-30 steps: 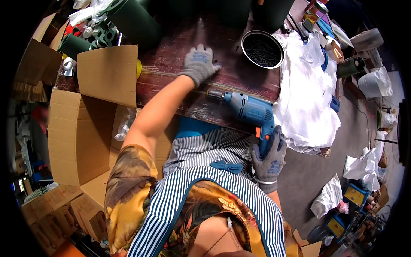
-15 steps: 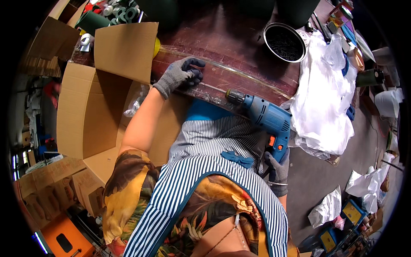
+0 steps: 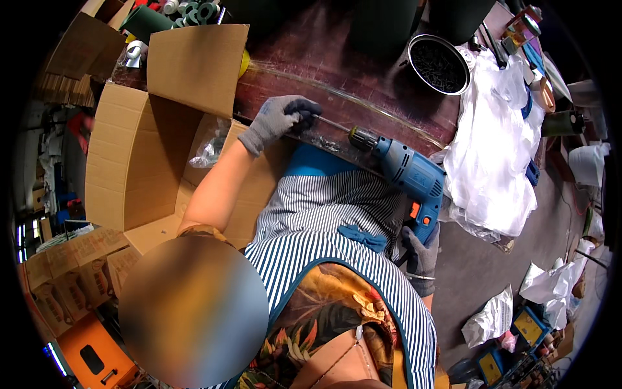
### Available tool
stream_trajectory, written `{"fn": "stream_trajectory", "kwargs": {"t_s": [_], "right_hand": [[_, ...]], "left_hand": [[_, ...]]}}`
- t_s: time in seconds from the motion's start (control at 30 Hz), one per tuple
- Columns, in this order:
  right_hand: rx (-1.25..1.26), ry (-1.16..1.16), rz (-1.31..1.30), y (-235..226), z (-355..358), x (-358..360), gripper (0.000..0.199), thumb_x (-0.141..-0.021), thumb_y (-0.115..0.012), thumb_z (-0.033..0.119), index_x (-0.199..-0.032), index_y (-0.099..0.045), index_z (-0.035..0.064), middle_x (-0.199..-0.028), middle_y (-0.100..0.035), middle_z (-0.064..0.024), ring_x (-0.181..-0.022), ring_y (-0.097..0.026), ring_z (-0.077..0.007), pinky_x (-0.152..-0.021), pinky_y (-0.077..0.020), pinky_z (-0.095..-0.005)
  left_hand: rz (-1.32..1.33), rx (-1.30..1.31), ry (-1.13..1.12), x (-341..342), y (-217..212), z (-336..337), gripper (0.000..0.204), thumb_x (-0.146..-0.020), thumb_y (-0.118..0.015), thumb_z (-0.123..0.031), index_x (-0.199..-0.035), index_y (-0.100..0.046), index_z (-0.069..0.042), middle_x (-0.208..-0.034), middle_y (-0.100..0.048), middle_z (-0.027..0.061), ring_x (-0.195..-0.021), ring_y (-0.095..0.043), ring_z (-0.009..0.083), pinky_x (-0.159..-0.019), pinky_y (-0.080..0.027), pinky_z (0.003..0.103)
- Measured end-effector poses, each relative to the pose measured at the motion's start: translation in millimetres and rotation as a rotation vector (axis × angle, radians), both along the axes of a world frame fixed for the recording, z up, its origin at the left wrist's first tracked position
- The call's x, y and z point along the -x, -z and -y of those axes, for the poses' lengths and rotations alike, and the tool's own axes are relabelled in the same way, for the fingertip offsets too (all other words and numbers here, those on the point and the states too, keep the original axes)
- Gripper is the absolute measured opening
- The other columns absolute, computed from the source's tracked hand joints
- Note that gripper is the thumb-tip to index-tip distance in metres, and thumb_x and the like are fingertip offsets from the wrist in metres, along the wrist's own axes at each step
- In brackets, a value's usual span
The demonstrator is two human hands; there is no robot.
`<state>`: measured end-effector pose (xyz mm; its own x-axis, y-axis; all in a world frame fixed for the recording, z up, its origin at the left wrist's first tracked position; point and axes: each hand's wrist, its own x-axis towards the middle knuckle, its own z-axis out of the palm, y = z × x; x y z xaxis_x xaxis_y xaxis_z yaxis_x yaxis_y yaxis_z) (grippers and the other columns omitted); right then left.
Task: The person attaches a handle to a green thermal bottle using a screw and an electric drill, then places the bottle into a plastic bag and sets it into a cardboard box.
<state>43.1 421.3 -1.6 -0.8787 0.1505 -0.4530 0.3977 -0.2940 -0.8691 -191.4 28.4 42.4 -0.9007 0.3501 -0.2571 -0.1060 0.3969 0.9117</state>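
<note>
Holding blue drill (image 3: 414, 172) at the table (image 3: 379, 87) edge

With the right hand (image 3: 422, 254), clamping on the drill's handle (image 3: 429, 214) and pointing its chuck (image 3: 363, 137) leftward. With the left hand (image 3: 275, 120), pinching together on the free end of the thin bit (image 3: 334, 123). Further on the table, having a bowl (image 3: 418, 77) of dark pieces (image 3: 437, 63) beside white plastic sheets (image 3: 489, 149).

Left hand (image 3: 277, 122) curls its grip, right hand (image 3: 424, 255) lower.

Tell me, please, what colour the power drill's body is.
The power drill's body is blue; it shows best in the head view.
</note>
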Motion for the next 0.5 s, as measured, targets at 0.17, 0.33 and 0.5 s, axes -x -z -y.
{"fn": "stream_trajectory", "kwargs": {"t_s": [0.17,0.33,0.5], "right_hand": [[0.142,-0.070,0.128,-33.0,-6.9,25.7,0.051,-0.098,-0.065,0.035,-0.131,-0.048,-0.0007,-0.096,-0.068,-0.0173,-0.082,-0.071,-0.0244,-0.076,-0.0596,-0.0353],[0.520,0.022,0.203,-21.6,-8.6,38.8,0.054,-0.103,-0.055,0.043,-0.130,-0.049,-0.0032,-0.098,-0.069,-0.0241,-0.082,-0.072,-0.0290,-0.068,-0.0612,-0.0340],[0.649,0.112,0.183,-21.3,-10.8,27.3,0.053,-0.103,-0.055,0.042,-0.129,-0.049,-0.0033,-0.095,-0.067,-0.0253,-0.070,-0.067,-0.0271,-0.057,-0.0528,-0.0320]], "left_hand": [[-0.169,-0.016,0.094,7.3,17.0,5.2,0.041,-0.084,-0.051,0.008,-0.122,-0.067,0.001,-0.112,-0.072,0.0072,-0.099,-0.068,0.0159,-0.096,-0.053,0.031],[-0.310,0.300,0.301,25.1,-7.1,-3.8,0.032,-0.085,-0.066,-0.008,-0.117,-0.070,-0.012,-0.112,-0.071,0.0096,-0.108,-0.067,0.0250,-0.100,-0.050,0.035],[-1.335,0.432,0.006,75.2,-134.3,-77.0,0.049,-0.087,-0.073,-0.038,-0.127,-0.062,-0.013,-0.128,-0.061,0.0134,-0.118,-0.058,0.0354,-0.106,-0.043,0.047]]}}
